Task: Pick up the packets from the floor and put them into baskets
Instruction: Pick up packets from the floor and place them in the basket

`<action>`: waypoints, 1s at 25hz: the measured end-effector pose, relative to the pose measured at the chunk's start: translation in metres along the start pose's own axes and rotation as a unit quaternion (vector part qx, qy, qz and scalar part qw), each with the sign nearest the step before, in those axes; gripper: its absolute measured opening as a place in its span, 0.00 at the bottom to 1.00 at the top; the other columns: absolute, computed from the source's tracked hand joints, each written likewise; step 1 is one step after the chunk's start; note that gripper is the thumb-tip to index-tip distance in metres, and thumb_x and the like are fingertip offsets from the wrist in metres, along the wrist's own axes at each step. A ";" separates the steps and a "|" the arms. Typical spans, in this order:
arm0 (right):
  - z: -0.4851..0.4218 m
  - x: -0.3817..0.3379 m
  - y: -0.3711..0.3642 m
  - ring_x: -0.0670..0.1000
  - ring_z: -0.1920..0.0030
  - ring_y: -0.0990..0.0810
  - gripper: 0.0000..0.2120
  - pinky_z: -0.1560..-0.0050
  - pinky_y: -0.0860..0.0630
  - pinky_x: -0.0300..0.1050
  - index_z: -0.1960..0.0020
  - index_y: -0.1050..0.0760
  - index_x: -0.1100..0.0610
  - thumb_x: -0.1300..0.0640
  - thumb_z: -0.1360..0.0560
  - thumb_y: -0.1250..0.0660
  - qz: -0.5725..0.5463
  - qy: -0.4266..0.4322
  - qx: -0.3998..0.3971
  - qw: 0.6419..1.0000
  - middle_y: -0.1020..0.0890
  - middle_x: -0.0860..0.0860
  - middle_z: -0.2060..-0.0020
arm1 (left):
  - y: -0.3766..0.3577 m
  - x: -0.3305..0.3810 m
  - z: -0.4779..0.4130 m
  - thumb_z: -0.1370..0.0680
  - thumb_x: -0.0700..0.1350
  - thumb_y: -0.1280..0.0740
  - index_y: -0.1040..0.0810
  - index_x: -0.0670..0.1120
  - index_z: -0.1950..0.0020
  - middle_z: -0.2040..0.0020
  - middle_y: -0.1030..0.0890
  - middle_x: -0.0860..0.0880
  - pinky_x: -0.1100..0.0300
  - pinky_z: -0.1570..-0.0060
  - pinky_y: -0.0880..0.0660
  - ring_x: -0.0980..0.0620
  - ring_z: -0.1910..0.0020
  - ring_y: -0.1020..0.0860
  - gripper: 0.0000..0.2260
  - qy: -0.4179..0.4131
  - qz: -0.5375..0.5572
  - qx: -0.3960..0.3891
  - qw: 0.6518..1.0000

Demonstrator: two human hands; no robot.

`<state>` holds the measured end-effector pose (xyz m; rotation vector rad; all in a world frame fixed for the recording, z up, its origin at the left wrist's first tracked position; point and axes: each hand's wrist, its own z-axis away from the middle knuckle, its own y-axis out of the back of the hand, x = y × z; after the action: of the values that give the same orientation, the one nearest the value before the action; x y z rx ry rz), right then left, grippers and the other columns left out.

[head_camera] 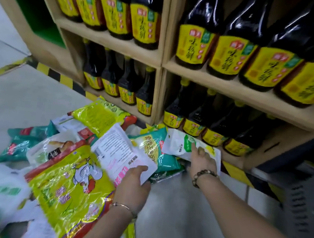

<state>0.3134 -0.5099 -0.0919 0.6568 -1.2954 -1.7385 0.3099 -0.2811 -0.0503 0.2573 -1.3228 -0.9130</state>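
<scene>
Packets (100, 118) are heaped on the floor (174, 204), spread from far to the left of the left grip (134, 182) across to the right grip (202, 161). Most of them are not yet lifted.

The shelf (164, 44) stands just beyond both grips, and rows of dark bottles (230, 55) with yellow labels are stacked in it. A dark slotted thing (295, 208) is glimpsed well to the right of the right grip. Whether it is a basket cannot be told, and no packet is seen inside any basket.

A big yellow chicken packet (66, 190) is tilted up on the near left of the left grip. Whether it is held by that grip or only propped on the heap cannot be told. A white printed packet (116, 145) is gripped at its near edge by the left grip, with one digit laid on top. A teal packet (150, 142) with a yellow panel lies between the two grips. A white-and-green packet (180, 145) is held by the right grip, the thumb pressed on its face, close to the shelf's lowest board.

A bead bracelet (202, 176) is worn behind the right grip and a thin bangle (124, 207) behind the left.

The task is judged to be at an early stage. Two packets are in hand, nothing is shown delivered, and the carry to a basket and the rest of the heap are left.
</scene>
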 end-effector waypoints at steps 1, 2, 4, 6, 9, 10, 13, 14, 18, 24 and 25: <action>-0.009 -0.003 -0.008 0.58 0.29 0.39 0.38 0.37 0.32 0.55 0.24 0.59 0.51 0.51 0.23 0.37 0.009 -0.016 -0.008 1.000 0.45 0.55 0.26 | -0.006 -0.001 0.000 0.24 0.41 0.35 0.29 0.49 0.34 0.35 0.27 0.48 0.60 0.39 0.32 0.49 0.37 0.28 0.19 0.009 0.018 -0.006 1.000; -0.016 -0.005 -0.013 0.58 0.29 0.40 0.38 0.35 0.34 0.56 0.24 0.60 0.50 0.51 0.23 0.38 0.016 -0.033 -0.017 0.999 0.45 0.55 0.26 | -0.011 0.000 0.000 0.24 0.41 0.35 0.28 0.49 0.34 0.35 0.27 0.48 0.59 0.39 0.32 0.49 0.38 0.28 0.18 0.016 0.031 -0.010 0.999; -0.027 -0.005 -0.020 0.58 0.30 0.37 0.34 0.33 0.36 0.57 0.24 0.56 0.51 0.53 0.22 0.40 0.028 -0.055 -0.010 0.998 0.41 0.57 0.28 | -0.019 0.004 -0.001 0.24 0.41 0.36 0.28 0.50 0.34 0.35 0.27 0.50 0.61 0.39 0.32 0.51 0.38 0.27 0.18 0.014 0.034 -0.013 0.999; -0.032 0.000 -0.026 0.58 0.38 0.28 0.27 0.33 0.37 0.56 0.27 0.45 0.52 0.56 0.23 0.42 0.059 -0.045 0.056 0.996 0.30 0.56 0.35 | -0.022 0.009 -0.003 0.24 0.42 0.36 0.29 0.52 0.35 0.36 0.27 0.51 0.64 0.40 0.34 0.52 0.39 0.28 0.18 0.009 0.032 -0.011 0.999; -0.032 0.009 -0.023 0.57 0.49 0.21 0.17 0.42 0.31 0.50 0.37 0.30 0.55 0.58 0.26 0.40 0.012 -0.027 0.121 0.992 0.20 0.55 0.50 | -0.023 0.012 -0.004 0.24 0.40 0.36 0.28 0.51 0.35 0.38 0.25 0.52 0.63 0.39 0.33 0.53 0.40 0.27 0.17 0.017 0.052 -0.006 0.999; -0.031 0.011 -0.018 0.59 0.51 0.21 0.16 0.50 0.28 0.48 0.40 0.28 0.56 0.60 0.27 0.39 -0.050 -0.039 0.130 0.989 0.19 0.57 0.53 | -0.024 0.012 -0.003 0.24 0.40 0.36 0.28 0.50 0.36 0.38 0.25 0.52 0.63 0.39 0.33 0.53 0.40 0.27 0.17 0.020 0.063 -0.008 0.998; -0.017 0.027 -0.003 0.63 0.54 0.22 0.15 0.62 0.29 0.47 0.43 0.26 0.58 0.67 0.29 0.38 -0.270 -0.099 0.173 0.942 0.20 0.62 0.57 | -0.023 0.008 0.004 0.24 0.38 0.36 0.25 0.48 0.39 0.42 0.23 0.51 0.65 0.44 0.31 0.54 0.44 0.25 0.14 0.044 0.124 -0.019 0.991; -0.007 0.033 0.002 0.63 0.56 0.22 0.16 0.63 0.27 0.49 0.43 0.27 0.57 0.68 0.29 0.39 -0.340 -0.105 0.186 0.916 0.20 0.61 0.57 | -0.022 0.005 0.005 0.24 0.37 0.36 0.25 0.48 0.40 0.43 0.22 0.51 0.66 0.48 0.31 0.54 0.46 0.24 0.13 0.056 0.148 -0.016 0.987; 0.041 0.047 0.032 0.41 0.60 0.22 0.19 0.64 0.24 0.35 0.46 0.28 0.54 0.73 0.30 0.34 -0.556 -0.025 0.169 0.814 0.22 0.42 0.57 | -0.010 -0.009 0.005 0.25 0.36 0.33 0.23 0.51 0.49 0.47 0.21 0.49 0.72 0.58 0.28 0.57 0.50 0.24 0.11 0.114 0.308 0.003 0.945; 0.080 0.001 0.049 0.59 0.49 0.18 0.18 0.53 0.20 0.53 0.43 0.25 0.63 0.66 0.33 0.34 -0.745 0.109 -0.229 0.617 0.18 0.59 0.48 | -0.003 -0.022 0.016 0.37 0.52 0.24 0.22 0.45 0.42 0.51 0.19 0.50 0.58 0.53 0.22 0.53 0.55 0.19 0.25 0.185 0.504 -0.137 0.832; 0.082 -0.012 0.048 0.58 0.49 0.18 0.19 0.52 0.20 0.51 0.42 0.25 0.63 0.65 0.33 0.35 -0.733 0.114 -0.265 0.616 0.18 0.58 0.47 | 0.002 -0.025 0.019 0.41 0.53 0.22 0.20 0.42 0.43 0.52 0.17 0.48 0.57 0.56 0.21 0.51 0.56 0.18 0.29 0.172 0.548 -0.163 0.802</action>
<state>0.2688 -0.4637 -0.0213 1.7293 0.3613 -2.8828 0.2946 -0.2565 -0.0620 -0.5676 -0.7307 -0.0573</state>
